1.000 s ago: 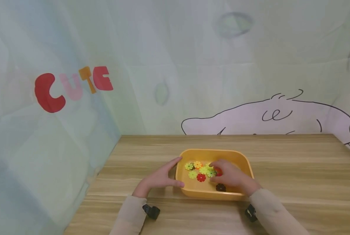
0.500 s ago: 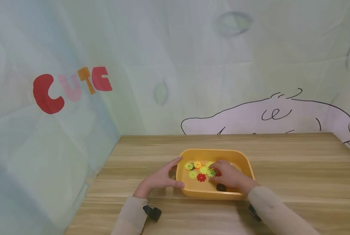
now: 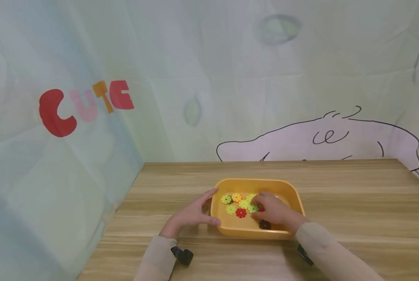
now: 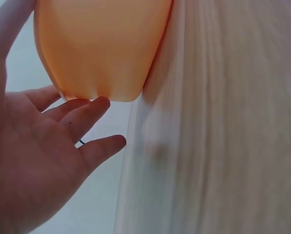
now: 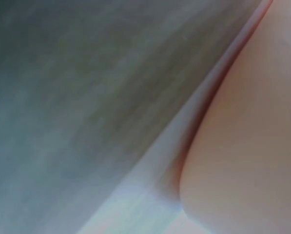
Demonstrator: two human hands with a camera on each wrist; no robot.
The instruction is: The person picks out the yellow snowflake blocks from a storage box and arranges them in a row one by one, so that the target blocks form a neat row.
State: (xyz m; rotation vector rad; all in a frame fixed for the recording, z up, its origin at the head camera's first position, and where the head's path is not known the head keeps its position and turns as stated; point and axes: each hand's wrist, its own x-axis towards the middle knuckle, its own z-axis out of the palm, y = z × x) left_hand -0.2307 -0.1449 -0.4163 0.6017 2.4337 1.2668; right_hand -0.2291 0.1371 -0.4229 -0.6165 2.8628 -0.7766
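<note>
An orange-yellow plastic tray (image 3: 255,180) sits on a wooden table (image 3: 353,203) and holds several small flower-shaped pieces: yellow-green (image 3: 230,208), orange (image 3: 236,197), red (image 3: 241,212) and a dark one (image 3: 264,224). My left hand (image 3: 191,212) rests against the tray's left end with straight fingers. The left wrist view shows its open palm (image 4: 33,161) touching the tray's corner (image 4: 101,48). My right hand (image 3: 274,212) is inside the tray, fingers curled down over the pieces at the middle. Whether it pinches one is hidden. The right wrist view is a blur.
The table's left edge meets a pale printed cloth backdrop (image 3: 72,156) with red "CUTE" letters (image 3: 86,105). The cloth also hangs behind the table's far edge. Bare wood lies to the right of the tray and in front of it.
My right hand has drawn slightly back toward me inside the tray and its fingers have curled in more. The left hand and the tray have stayed put.
</note>
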